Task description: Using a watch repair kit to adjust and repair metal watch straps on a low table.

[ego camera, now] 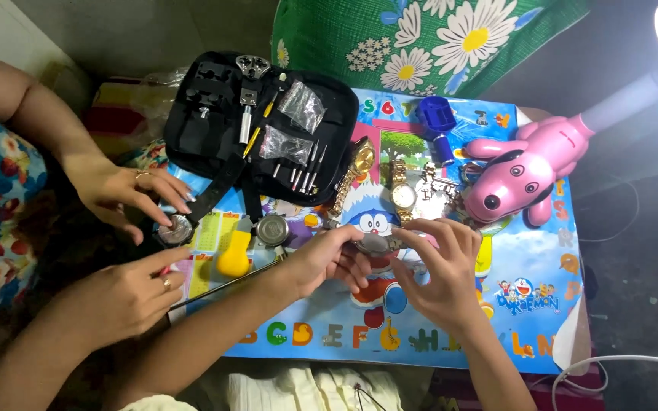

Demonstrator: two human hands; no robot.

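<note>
A silver watch (375,243) sits between the two hands over the middle of the desk (542,335), just above the bright children's alphabet mat (321,335) that covers it. The left hand (327,259) has its grip clenched on the watch's left side, thumb on top and fingers curled beneath; the right hand (443,266) pinches the right side with its fingertips (407,242), so both hold the same piece. Whether the case back is on or off cannot be told, as the fingers hide it. Judging by what lies around, the work looks to be partway: the black tool kit (260,125) lies unfolded at the head of the mat with its small drivers and plastic bags in view, a yellow-handled tool (235,255) and a round metal part (273,228) lie just left of the held watch, and a thin metal rod (230,284) rests under the left forearm. Gold-coloured watches (397,186) wait just beyond the hands, apparently unhandled, near a blue tool (436,118) and a pink dog-shaped lamp (527,171). At the left, another person's two hands (127,190) attend to a second round watch case (174,228) at the mat's edge.
</note>
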